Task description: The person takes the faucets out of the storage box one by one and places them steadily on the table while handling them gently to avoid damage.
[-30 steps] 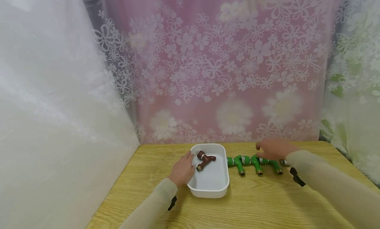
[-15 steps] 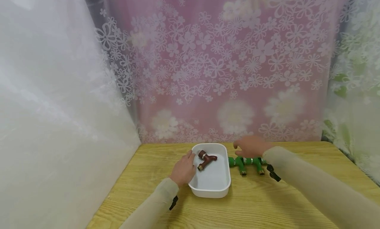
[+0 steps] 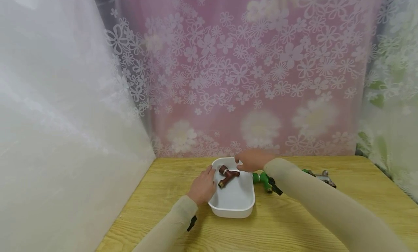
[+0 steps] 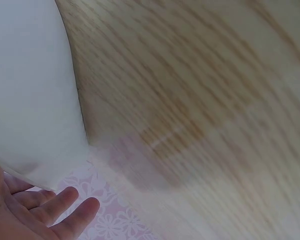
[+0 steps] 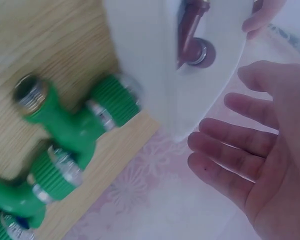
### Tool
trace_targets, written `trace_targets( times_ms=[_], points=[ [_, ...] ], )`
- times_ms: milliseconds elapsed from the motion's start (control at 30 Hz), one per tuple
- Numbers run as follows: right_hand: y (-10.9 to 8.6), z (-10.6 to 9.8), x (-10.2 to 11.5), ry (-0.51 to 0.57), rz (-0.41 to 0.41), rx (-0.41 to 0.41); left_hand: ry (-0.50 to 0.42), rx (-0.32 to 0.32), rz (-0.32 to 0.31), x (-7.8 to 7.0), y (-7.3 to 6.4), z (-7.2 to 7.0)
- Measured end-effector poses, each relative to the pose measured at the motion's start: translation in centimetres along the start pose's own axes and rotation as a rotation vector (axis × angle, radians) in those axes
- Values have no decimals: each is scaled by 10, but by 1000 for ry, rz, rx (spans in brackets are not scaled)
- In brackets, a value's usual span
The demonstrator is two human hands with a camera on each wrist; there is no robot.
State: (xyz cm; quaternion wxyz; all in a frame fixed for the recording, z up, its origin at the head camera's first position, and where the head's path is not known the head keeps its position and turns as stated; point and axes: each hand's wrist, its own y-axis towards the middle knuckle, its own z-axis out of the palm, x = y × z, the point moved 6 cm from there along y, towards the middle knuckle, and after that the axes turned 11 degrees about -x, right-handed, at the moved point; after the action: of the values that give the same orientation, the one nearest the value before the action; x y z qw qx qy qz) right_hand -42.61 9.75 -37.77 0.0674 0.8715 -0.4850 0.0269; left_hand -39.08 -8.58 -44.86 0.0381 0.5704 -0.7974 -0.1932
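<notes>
My left hand (image 3: 203,185) holds the left rim of the white tub (image 3: 233,212), with several fingers lying along its outside in the left wrist view. Inside the tub, a dark red-brown tap (image 3: 227,176) lies near the far left. My right hand (image 3: 253,160) hovers by the tub's far right corner; the right wrist view shows its fingers loosely bent, with nothing between them. Close to the tub's right wall lies a green tap (image 5: 72,117) with a threaded metal end. Another green tap (image 5: 15,195) follows it in a row, partly hidden by my right arm in the head view.
A silver metal tap (image 3: 324,178) lies farther right along the row. All stand on a wood-grain table (image 3: 294,223). A pink flowered curtain (image 3: 225,81) hangs behind the far edge, and pale sheeting (image 3: 65,135) bounds the left side.
My right hand has moved left, from above the green taps to the tub's far right corner, holding nothing. My left hand, the tub and the red-brown tap keep their places.
</notes>
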Motion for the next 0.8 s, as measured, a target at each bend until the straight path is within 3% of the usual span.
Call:
trace_targets(
  times_ms=[333, 800],
  points=[
    [29, 12, 18, 43, 4, 70, 2, -9, 9, 0, 0, -1],
    [48, 35, 35, 54, -33, 167, -1, -4, -3, 2, 1, 2]
  ],
)
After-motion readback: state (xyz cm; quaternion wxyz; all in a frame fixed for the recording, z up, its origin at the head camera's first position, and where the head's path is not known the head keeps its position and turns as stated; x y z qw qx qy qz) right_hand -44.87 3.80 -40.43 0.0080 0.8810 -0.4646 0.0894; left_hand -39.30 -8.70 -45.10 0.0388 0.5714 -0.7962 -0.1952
